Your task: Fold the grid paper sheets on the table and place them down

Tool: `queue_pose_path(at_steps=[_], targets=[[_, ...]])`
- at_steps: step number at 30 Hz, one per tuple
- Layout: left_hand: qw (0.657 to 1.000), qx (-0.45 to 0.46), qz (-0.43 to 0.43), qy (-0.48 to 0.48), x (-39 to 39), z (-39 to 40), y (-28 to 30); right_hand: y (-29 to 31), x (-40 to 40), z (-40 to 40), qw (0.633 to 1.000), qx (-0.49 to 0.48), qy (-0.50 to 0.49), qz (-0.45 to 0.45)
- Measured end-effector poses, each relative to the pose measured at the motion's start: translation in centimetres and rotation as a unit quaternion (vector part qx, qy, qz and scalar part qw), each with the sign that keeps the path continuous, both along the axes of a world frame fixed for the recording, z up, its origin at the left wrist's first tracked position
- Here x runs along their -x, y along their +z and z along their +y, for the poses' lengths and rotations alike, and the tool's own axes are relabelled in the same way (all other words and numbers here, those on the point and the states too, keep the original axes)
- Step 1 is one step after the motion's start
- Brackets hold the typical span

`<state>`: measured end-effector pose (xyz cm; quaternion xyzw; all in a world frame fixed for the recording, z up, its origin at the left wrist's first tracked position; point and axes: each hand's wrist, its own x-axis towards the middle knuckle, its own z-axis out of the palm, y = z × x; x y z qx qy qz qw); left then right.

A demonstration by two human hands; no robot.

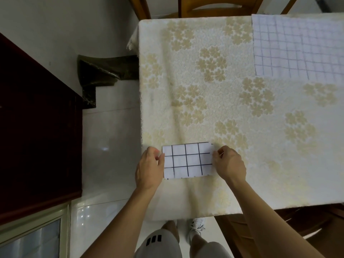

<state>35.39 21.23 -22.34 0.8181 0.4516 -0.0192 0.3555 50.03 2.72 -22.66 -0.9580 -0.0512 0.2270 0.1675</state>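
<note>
1. The left hand (149, 169) pinches the left edge of the small folded white paper with bold black grid lines (187, 160); the right hand (229, 164) pinches its right edge.
2. The folded paper lies at the near left corner of the table (214, 108), which is covered by a cream floral cloth.
3. Risk: the paper's left edge is just beside the table's left edge. An outward nudge on release could send it to the floor.
4. Risk: uneven release could let the layers spring apart.
5. A pale, faintly gridded unfolded sheet (297, 47) lies at the table's far right, well apart from the folded paper; reaching for it could brush the folded paper.
</note>
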Motion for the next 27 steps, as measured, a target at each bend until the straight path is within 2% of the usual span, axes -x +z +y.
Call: queue_pose_path(at_steps=[5, 13, 21, 27], targets=[[0.999, -0.022, -0.013, -0.034, 1.0, -0.8, 1.2, 0.7, 1.0, -0.6, 0.999, -0.008, 0.044, -0.030], [0.987, -0.094, -0.100, -0.088, 0.7, -2.0, 4.9, 4.3, 2.4, -1.4, 0.982, -0.043, 0.147, -0.110], [0.961, -0.187, -0.129, -0.161, -0.1, -3.7, 10.0, 10.0, 1.8, -2.0, 0.964, -0.100, 0.187, -0.161], [0.932, -0.260, -0.143, -0.207, -1.4, -3.2, 16.5, 17.0, 0.6, -1.8, 0.941, -0.104, 0.228, -0.228]])
